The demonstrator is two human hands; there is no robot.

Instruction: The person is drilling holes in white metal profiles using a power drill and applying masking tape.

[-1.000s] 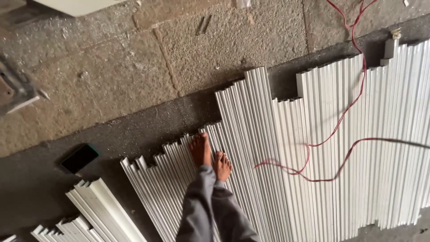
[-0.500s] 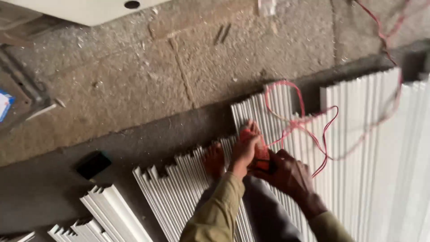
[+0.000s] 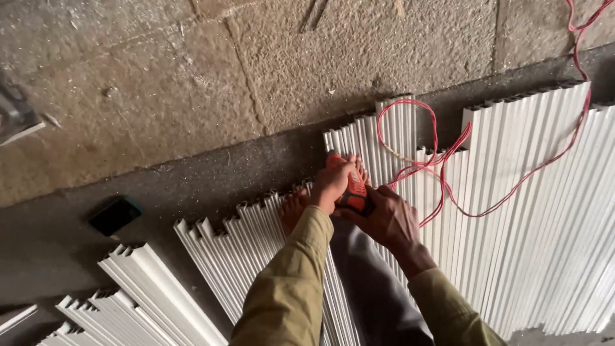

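1. Orange tool [image 3: 353, 186], held between both hands, sits over the white strips [image 3: 512, 211] near their upper ends, just below the dark strip of floor.
2. Left hand [image 3: 333, 182]: fingers curled over the tool's upper end, closed on it; the forearm in an olive sleeve [image 3: 288, 282] runs up from the bottom edge of the view.
3. Right hand [image 3: 387, 221]: wrapped around the tool's lower, dark part, knuckles up, wrist bent inward; closed grip.
4. Bare feet: one foot [image 3: 293, 208] rests on the strips just left of the left hand; toes of the other [image 3: 360, 168] show beside the tool. Grey trouser leg [image 3: 371, 295] lies between the sleeves.
5. White strips are long, narrow, ribbed channel profiles, smooth and matt, laid side by side in uneven rows on the floor; a separate bundle [image 3: 147, 295] lies at the lower left corner.
6. Red cable [image 3: 442, 173], thin and glossy, loops over the strips to the right of the hands and runs off toward the upper right corner.
7. Floor: rough, pitted stone slabs [image 3: 192, 83] with joints at the top; darker, dusty concrete [image 3: 211, 176] below. A small dark flat object [image 3: 115, 214] with a teal edge lies on it at the left.
8. Against half a second earlier: both hands were already together at the tool; the cable loop now lies further to their right, and the view has drawn closer.
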